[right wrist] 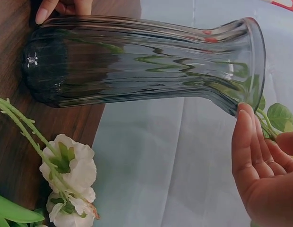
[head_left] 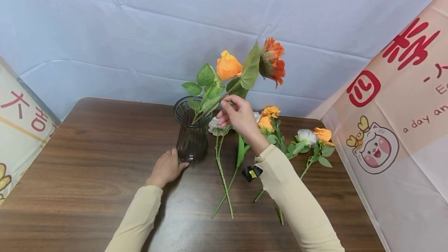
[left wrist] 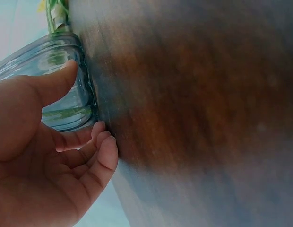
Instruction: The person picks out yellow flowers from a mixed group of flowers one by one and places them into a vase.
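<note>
A dark, see-through ribbed glass vase (head_left: 191, 143) stands upright on the table. At its base, my left hand (head_left: 168, 168) holds it, thumb at the front and the other fingers at the left side. In the left wrist view the thumb lies along the glass wall (left wrist: 48, 53) and the fingers curl by the base. Above the rim, my right hand (head_left: 239, 116) pinches the leafy stem of an orange-red flower (head_left: 274, 64), the stem's lower end inside the vase mouth. An orange rose (head_left: 228, 66) with green leaves leans out of the vase behind that stem.
Right of the vase, white flowers (right wrist: 73, 163) lie on the wooden table (head_left: 98, 166), stems crossing toward the front. Farther right lie more orange flowers (head_left: 266, 123) and a white bloom (head_left: 306, 137). A pale cloth (head_left: 140, 42) hangs behind; printed panels (head_left: 381, 127) flank the sides.
</note>
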A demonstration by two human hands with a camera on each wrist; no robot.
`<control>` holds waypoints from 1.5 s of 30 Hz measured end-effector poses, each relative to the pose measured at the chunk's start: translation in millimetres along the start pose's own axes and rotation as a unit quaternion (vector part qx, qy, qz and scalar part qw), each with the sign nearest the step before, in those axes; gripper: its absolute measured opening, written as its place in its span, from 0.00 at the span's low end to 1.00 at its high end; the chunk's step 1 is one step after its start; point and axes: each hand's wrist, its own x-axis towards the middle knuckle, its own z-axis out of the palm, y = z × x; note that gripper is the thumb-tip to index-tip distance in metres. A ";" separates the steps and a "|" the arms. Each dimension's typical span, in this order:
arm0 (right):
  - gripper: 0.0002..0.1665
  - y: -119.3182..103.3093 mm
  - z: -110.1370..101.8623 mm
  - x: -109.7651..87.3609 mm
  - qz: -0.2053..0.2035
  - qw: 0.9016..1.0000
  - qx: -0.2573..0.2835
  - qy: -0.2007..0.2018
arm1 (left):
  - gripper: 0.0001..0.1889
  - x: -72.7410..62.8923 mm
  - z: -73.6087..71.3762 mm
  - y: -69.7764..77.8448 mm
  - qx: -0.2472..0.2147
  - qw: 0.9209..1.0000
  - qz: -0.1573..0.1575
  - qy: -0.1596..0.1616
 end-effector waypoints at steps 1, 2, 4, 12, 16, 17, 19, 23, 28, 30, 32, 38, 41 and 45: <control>0.11 0.6 0.5 0.0 -0.003 1.000 -0.004 -0.002 | 0.29 0.0 0.1 0.1 0.001 1.000 0.000 0.000; 0.11 1.1 1.0 0.1 -0.006 1.000 -0.008 -0.005 | 0.29 0.1 0.3 0.0 0.000 1.000 0.000 0.001; 0.10 1.9 1.8 0.3 -0.008 1.000 -0.015 -0.009 | 0.29 0.1 0.5 0.1 0.000 1.000 0.000 0.001; 0.11 -0.3 3.4 -0.5 -0.007 0.999 -0.038 -0.039 | 0.28 0.1 0.6 0.0 -0.004 1.000 -0.001 0.004; 0.11 -1.4 3.5 -2.0 -0.004 0.998 -0.044 -0.043 | 0.29 -0.1 0.5 0.4 -0.005 1.000 0.000 0.004; 0.11 -1.3 3.5 -2.1 -0.004 0.998 -0.045 -0.038 | 0.29 -0.3 0.3 0.6 -0.005 1.000 0.000 0.004; 0.11 -0.9 3.5 -1.5 -0.003 0.999 -0.043 -0.022 | 0.29 -0.5 0.6 0.5 -0.006 1.000 -0.001 0.003; 0.11 -0.7 4.6 2.8 0.005 0.999 -0.032 0.014 | 0.29 -0.6 0.9 0.1 -0.005 1.000 0.000 0.004; 0.14 -3.7 7.2 8.8 0.028 0.999 -0.021 0.035 | 0.30 0.2 1.5 -1.0 -0.002 1.000 0.000 0.002; 0.14 -5.2 8.3 10.2 0.035 0.998 -0.027 0.042 | 0.30 0.6 1.6 -1.3 -0.001 1.000 -0.001 0.001; 0.15 -6.3 9.3 11.4 0.038 0.998 -0.035 0.048 | 0.30 0.7 1.4 -1.2 -0.002 1.000 -0.001 0.000; 0.14 -7.3 10.9 11.9 0.021 0.998 -0.036 0.045 | 0.31 0.4 1.1 -0.9 -0.004 1.000 -0.004 -0.003; 0.13 -7.5 10.8 10.9 0.015 0.998 -0.036 0.039 | 0.31 0.5 0.9 -0.9 -0.006 1.000 -0.005 -0.003; 0.13 -5.7 10.1 9.6 0.006 0.999 -0.043 0.028 | 0.31 0.5 0.7 -1.2 -0.006 1.000 -0.003 -0.002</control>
